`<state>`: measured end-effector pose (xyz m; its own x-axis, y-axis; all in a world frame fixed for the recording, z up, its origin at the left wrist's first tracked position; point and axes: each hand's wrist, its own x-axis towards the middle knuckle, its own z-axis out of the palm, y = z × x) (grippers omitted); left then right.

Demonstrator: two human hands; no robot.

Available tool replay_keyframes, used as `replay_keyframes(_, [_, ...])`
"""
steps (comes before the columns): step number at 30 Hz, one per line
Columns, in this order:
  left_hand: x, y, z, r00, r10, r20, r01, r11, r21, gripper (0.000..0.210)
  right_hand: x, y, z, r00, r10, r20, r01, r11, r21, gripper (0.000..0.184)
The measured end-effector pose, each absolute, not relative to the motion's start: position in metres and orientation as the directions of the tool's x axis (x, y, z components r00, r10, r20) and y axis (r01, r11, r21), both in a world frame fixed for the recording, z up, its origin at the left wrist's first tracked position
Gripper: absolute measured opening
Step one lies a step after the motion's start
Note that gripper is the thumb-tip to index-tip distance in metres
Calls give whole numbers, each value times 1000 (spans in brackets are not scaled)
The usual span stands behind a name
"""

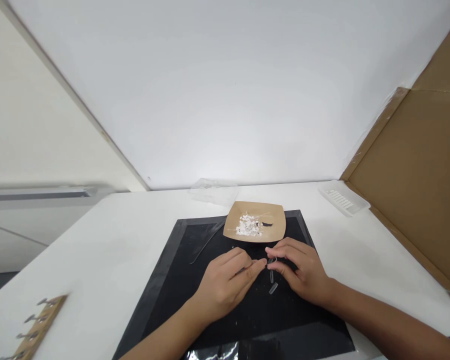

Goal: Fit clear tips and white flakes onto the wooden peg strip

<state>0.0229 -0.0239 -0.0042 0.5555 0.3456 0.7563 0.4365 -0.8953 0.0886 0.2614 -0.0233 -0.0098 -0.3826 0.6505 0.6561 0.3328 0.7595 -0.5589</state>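
Observation:
Above the black mat [210, 280], my two hands meet near its middle right. My left hand [227, 285] is closed, its thumb and fingertips pressed together and pointing right; what lies between them is hidden. With thumb and index finger, my right hand [302, 270] pinches a small clear plastic piece [272, 260], curved in outline, which touches or nearly touches the left fingertips. Just below lie a narrow clear strip [271, 276] and another clear strip [273, 288] on the mat. Behind the hands stands a tan paper tray [277, 215] with white flakes [249, 226] and a dark scrap [267, 224].
A thin dark cord-like strip [206, 243] lies left of the tray. Crumpled clear plastic [213, 191] rests at the wall. A translucent slotted tray [343, 198] stands beside the cardboard panel [412, 190]. A wooden rack with metal hooks [37, 330] is at front left.

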Motion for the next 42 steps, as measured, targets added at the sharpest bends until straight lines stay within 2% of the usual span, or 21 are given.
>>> replay_keyframes(8, [23,-25,-4,556,354,752,441,-893,95,29,259,-27,-12,-383,705,597,251,701,-668,15])
replay_keyframes(22, [24,-24,-3,529,408,744,474,-869,140,17,260,-26,-10,-381,703,601,262,705,-659,11])
replay_keyframes(28, [24,-22,-6,527,464,712,490,-850,192,15,262,-23,-15,-367,727,580,279,681,-677,20])
replay_keyframes(35, [25,-21,-3,536,431,725,457,-871,181,17,262,-21,-16,-279,767,578,314,642,-700,16])
replay_keyframes(42, [28,-24,-9,498,488,717,393,-864,315,23,261,-22,-12,-234,728,644,338,683,-648,9])
